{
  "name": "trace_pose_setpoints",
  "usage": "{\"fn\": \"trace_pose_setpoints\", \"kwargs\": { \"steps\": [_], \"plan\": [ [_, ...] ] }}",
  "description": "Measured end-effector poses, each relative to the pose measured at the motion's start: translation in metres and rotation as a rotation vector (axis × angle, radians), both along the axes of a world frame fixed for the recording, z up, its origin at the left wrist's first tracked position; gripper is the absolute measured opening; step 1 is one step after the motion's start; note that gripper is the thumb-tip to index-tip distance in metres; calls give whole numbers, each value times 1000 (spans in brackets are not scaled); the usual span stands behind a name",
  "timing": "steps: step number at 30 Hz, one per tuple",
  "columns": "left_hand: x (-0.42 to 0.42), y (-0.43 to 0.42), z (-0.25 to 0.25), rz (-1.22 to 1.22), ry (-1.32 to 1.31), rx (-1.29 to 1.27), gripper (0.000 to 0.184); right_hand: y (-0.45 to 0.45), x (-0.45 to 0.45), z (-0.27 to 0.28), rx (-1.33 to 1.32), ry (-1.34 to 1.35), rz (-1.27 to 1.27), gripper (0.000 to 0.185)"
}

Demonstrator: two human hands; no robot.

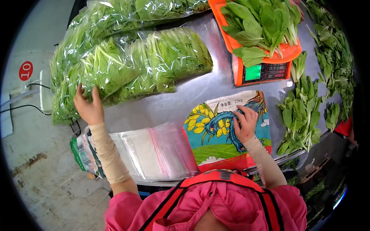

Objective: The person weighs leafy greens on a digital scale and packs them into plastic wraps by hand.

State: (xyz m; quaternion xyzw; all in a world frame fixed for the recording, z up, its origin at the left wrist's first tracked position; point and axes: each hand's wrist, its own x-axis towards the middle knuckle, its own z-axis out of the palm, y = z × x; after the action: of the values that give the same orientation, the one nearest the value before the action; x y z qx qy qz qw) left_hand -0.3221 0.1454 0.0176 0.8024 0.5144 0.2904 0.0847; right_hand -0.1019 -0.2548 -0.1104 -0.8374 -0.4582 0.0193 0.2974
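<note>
My left hand (pixel 88 106) is at the near edge of a clear plastic bag of leafy greens (pixel 110 69), fingers apart; whether it presses on the bag I cannot tell. Beside that bag lies another bag of greens (pixel 179 54). My right hand (pixel 246 122) rests with loosely bent, parted fingers on a colourful printed sack (pixel 204 144) lying flat on the metal table. A stack of clear plastic bags (pixel 144 152) lies between my arms, left of the sack.
An orange scale (pixel 266 71) with a lit green display stands at the back right, loose greens (pixel 262 25) heaped in its pan. More leafy bunches (pixel 302 115) lie along the right side of the metal table (pixel 162 107). Another large bag of greens (pixel 154 9) is at the back.
</note>
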Motion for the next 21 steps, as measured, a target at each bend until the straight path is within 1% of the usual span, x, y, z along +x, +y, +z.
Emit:
{"fn": "trace_pose_setpoints", "kwargs": {
  "steps": [2, 4, 6, 8, 10, 11, 13, 14, 16, 17, 18, 20, 21],
  "plan": [
    [7, -22, 6, -141, 87, 445, 35, 1, 0, 0, 15, 21, 0, 30],
    [18, -57, -17, -240, -239, -18, 26, 0, 1, 0, 9, 26, 2, 29],
    [41, -94, -44, -310, -336, -581, 28, 0, 1, 0, 16, 36, 6, 26],
    [61, -118, -71, -287, -465, -995, 31, 0, 3, 1, 23, 46, 3, 25],
    [80, -136, -89, -179, -618, -1219, 34, 0, 3, 1, 37, 42, 0, 24],
    [88, -145, -95, -181, -618, -1218, 34, 0, 3, 2, 40, 50, 2, 24],
    [99, -161, -104, -188, -748, -1269, 30, 0, 4, 2, 51, 63, 4, 24],
    [103, -169, -104, -185, -742, -1265, 30, 0, 4, 2, 55, 70, 5, 24],
    [108, -181, -100, -259, -625, -1102, 23, 0, 5, 3, 52, 68, 17, 24],
    [106, -184, -93, -261, -539, -925, 17, 0, 5, 3, 58, 73, 14, 24],
    [106, -179, -88, -265, -532, -922, 17, 0, 5, 3, 57, 77, 11, 24],
    [100, -157, -74, -491, -247, -130, 17, -1, 5, 1, 58, 87, 3, 23],
    [99, -142, -64, -513, -152, 42, 21, -2, 5, 0, 64, 86, 3, 23]
  ]
}}
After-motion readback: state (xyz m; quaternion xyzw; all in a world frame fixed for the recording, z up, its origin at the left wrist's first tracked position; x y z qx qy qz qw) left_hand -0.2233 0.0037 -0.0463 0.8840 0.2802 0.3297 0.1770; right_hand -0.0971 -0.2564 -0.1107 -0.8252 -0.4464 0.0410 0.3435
